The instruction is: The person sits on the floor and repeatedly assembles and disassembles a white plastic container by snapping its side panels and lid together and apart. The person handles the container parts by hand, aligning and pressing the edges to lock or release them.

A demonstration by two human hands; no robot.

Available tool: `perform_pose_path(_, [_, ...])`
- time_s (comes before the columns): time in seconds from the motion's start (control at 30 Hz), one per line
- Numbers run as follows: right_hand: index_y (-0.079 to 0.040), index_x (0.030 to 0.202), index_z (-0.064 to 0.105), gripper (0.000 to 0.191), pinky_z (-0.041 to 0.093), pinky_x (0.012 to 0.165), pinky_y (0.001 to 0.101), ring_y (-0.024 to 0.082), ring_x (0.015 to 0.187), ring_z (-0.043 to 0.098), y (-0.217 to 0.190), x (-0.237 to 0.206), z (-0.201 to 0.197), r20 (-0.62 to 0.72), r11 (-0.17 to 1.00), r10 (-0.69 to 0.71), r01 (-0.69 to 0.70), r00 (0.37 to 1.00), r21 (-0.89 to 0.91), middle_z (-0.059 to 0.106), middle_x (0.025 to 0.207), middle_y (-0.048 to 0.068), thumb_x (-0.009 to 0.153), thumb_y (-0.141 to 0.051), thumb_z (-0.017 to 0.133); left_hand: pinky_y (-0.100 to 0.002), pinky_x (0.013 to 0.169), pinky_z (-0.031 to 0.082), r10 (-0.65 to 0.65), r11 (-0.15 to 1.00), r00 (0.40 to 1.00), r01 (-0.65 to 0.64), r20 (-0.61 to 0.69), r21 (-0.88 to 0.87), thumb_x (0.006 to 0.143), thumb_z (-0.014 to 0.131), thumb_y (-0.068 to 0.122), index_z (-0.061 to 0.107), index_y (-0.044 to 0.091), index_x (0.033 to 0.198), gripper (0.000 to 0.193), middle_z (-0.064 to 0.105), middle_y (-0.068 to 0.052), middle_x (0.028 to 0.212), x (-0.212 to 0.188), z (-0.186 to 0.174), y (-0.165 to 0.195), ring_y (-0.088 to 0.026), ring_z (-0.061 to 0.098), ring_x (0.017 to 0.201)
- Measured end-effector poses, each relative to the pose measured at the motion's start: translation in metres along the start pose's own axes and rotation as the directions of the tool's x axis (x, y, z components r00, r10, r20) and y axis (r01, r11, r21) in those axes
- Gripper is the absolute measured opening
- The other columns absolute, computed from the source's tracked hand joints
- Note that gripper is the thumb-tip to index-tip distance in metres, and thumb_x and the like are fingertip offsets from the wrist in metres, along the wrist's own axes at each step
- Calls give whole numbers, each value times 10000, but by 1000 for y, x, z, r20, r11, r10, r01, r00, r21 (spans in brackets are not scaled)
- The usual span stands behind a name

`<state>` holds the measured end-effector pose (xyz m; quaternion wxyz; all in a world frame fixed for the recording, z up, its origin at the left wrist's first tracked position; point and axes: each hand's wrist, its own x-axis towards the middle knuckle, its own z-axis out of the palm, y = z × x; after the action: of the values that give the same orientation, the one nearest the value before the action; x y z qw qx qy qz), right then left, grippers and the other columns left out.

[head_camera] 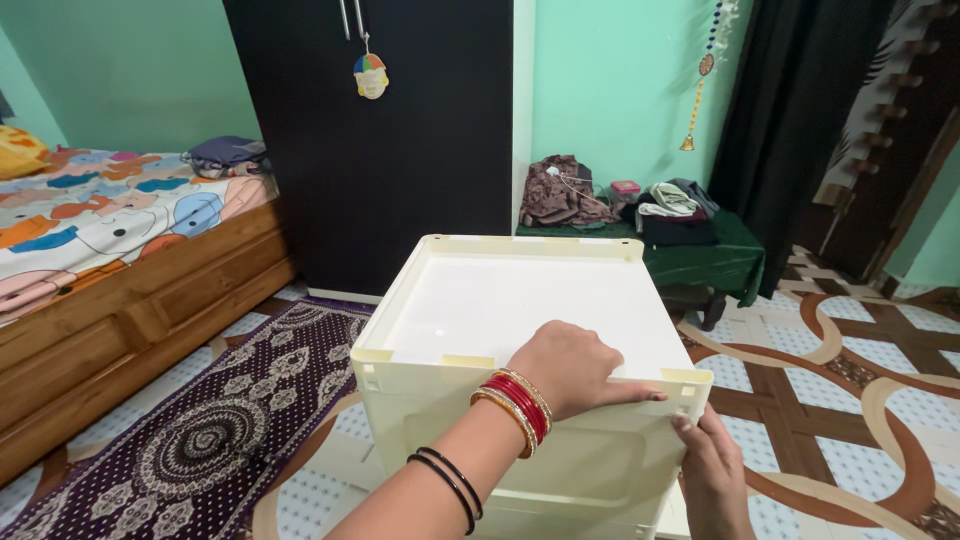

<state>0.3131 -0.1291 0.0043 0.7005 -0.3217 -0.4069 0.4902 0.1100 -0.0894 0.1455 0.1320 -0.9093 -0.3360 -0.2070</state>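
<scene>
A cream plastic storage cabinet (520,300) stands in front of me, its flat recessed top facing up. My left hand (575,368), with red and gold bangles at the wrist and two black bands further up the arm, lies on the top's front edge near the right corner, fingers stretched along the rim. My right hand (712,470) comes up from the lower right. It grips the cabinet's front right corner just under the rim, with a fingertip against the front panel.
A wooden bed (120,300) with a patterned sheet is on the left. A dark patterned rug (230,420) lies beside the cabinet. Behind it stand a black wardrobe (390,150) and a low green-covered table (700,255) piled with clothes. Patterned floor tiles (850,370) extend right.
</scene>
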Motion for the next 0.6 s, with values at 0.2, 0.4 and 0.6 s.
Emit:
perform_pose_path(0.2, [33,1432,504,496,454,995,349,206,1188,602,0,3,-3,-10,999,9,-9,1000,38,638,1305,134,969,-145,497,-395,589,535,10,1000,1000,-10,9,-16,918,415,765,703,106,587,792,643,-128,561,1,-3,0,-280,671,577])
perform_pose_path(0.4, [64,1419,520,493,458,987,349,218,1164,610,3,6,-1,-41,999,-28,29,999,17,643,1282,151,973,-145,506,-392,575,532,11,1000,1000,-11,15,-9,926,399,772,699,110,584,803,641,-127,562,1,-4,0,-276,668,573])
perform_pose_path(0.6, [-1,1423,524,503,476,954,372,212,1151,620,1,6,4,-103,1000,30,-29,994,11,646,1272,115,953,-177,499,-394,559,518,4,1000,999,-5,50,12,919,384,784,700,122,574,811,643,-123,568,2,-6,-1,-275,664,561])
